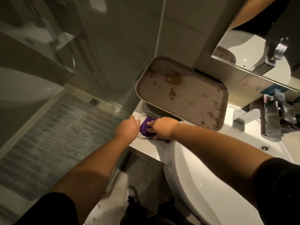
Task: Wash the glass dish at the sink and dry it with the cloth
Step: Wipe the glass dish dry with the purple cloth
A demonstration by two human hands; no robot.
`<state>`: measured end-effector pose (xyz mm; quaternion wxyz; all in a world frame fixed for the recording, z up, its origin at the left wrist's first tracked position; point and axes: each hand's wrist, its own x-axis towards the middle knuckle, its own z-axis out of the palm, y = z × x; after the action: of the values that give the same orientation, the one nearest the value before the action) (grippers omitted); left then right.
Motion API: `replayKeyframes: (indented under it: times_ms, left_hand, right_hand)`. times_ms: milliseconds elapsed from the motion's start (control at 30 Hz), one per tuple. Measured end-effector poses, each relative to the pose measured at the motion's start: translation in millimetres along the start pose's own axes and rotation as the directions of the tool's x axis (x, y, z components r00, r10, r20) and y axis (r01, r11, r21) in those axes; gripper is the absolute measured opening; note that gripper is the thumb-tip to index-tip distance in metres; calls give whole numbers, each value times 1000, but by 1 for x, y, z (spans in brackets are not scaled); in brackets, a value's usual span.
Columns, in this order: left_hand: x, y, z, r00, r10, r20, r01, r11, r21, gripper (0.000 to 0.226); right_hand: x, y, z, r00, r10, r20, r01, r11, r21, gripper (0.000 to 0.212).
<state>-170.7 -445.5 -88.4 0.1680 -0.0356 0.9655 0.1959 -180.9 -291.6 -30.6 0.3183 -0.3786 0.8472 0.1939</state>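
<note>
A clear glass dish (142, 116) rests on the white counter to the left of the sink. My left hand (127, 127) grips its near-left rim. Inside the dish lies a purple cloth (145, 129), and my right hand (163, 127) presses down on it with closed fingers. Both hands cover most of the dish, so only its far rim and a bit of its near edge show.
A brown tray (191, 101) with water puddles sits just behind the dish, leaning over the counter's back. The white sink basin (203, 181) and chrome faucet (271, 117) lie to the right. A glass shower wall (97, 62) stands at the left; a mirror (259, 46) hangs above.
</note>
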Motion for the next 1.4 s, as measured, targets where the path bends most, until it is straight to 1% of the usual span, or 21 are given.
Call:
replayKeyframes:
  times_ms: [67, 133, 200, 267, 367, 433, 467, 533, 600, 633, 733, 800, 833, 933, 1067, 1133, 1167, 1233, 1300, 1333, 1400]
  left_hand:
    - [15, 0, -4, 993, 102, 53, -108, 987, 119, 36]
    - [23, 0, -5, 986, 149, 78, -163, 959, 233, 26]
    - [24, 0, -3, 989, 130, 66, -143, 953, 267, 20]
    - [21, 2, 0, 994, 104, 42, -112, 959, 260, 19]
    - [11, 8, 7, 1000, 2, -10, 0, 988, 157, 25]
    - [0, 12, 15, 992, -124, -34, 124, 992, 18, 28]
    - [-6, 13, 18, 982, -187, -30, 186, 982, -36, 30]
    - [-13, 9, 22, 966, -259, 16, 259, 956, -136, 31]
    - [-10, 3, 19, 971, -227, 73, 238, 944, -230, 32]
    - [-7, 0, 14, 979, -187, 85, 201, 956, -212, 34]
    - [5, -2, -4, 999, -30, 38, 30, 999, 12, 40]
    - [14, -2, -10, 994, 93, 51, -100, 985, 137, 37]
    - [18, -3, -10, 990, 127, 64, -138, 971, 196, 32]
    - [19, -2, -7, 991, 118, 63, -132, 947, 293, 23]
    - [5, 9, -2, 999, -27, 29, 20, 974, 228, 27]
    - [-3, 8, 1, 995, -95, 11, 92, 985, 143, 27]
    - [-7, 7, 3, 992, -127, 7, 126, 988, 87, 26]
    - [-15, 5, 7, 979, -201, 18, 202, 979, -37, 28]
    - [-18, 1, 9, 972, -233, 40, 236, 964, -121, 32]
    - [-16, -1, 8, 975, -217, 52, 222, 966, -133, 33]
    - [-10, -6, 4, 989, -131, 65, 136, 986, -95, 33]
  right_hand:
    - [-4, 9, -4, 999, -49, 19, 50, 996, -68, 53]
    - [-6, 9, -5, 999, -36, 23, 38, 998, -58, 55]
    - [-4, 5, -2, 1000, -10, 25, 11, 1000, -29, 57]
    - [3, 1, 2, 999, 35, 32, -36, 999, 29, 57]
    - [16, -10, 10, 985, 169, 34, -172, 966, 192, 51]
    - [20, -20, 12, 965, 258, 46, -260, 915, 308, 45]
    - [22, -23, 12, 960, 275, 44, -273, 900, 340, 43]
    - [22, -25, 11, 967, 251, 34, -248, 906, 344, 44]
    - [18, -21, 8, 981, 182, 65, -193, 940, 283, 52]
    - [15, -17, 5, 988, 142, 67, -154, 961, 231, 55]
    - [4, -6, 0, 999, 30, 19, -31, 997, 64, 55]
    - [0, -4, 1, 1000, 0, -16, 1, 1000, 12, 54]
    - [0, -4, 1, 1000, -4, -19, 4, 1000, 5, 53]
    - [7, -5, 6, 1000, 19, -23, -18, 999, 40, 54]
    - [16, -12, 12, 993, 117, -20, -111, 979, 171, 54]
    - [19, -22, 14, 982, 187, -18, -175, 945, 277, 51]
    - [19, -26, 14, 979, 201, -15, -187, 935, 300, 51]
    - [18, -30, 12, 985, 169, -33, -154, 951, 268, 54]
    - [16, -26, 10, 995, 100, 5, -99, 975, 198, 57]
    - [15, -22, 8, 997, 75, 26, -78, 984, 161, 57]
    - [10, -11, 6, 999, 28, 25, -30, 997, 71, 56]
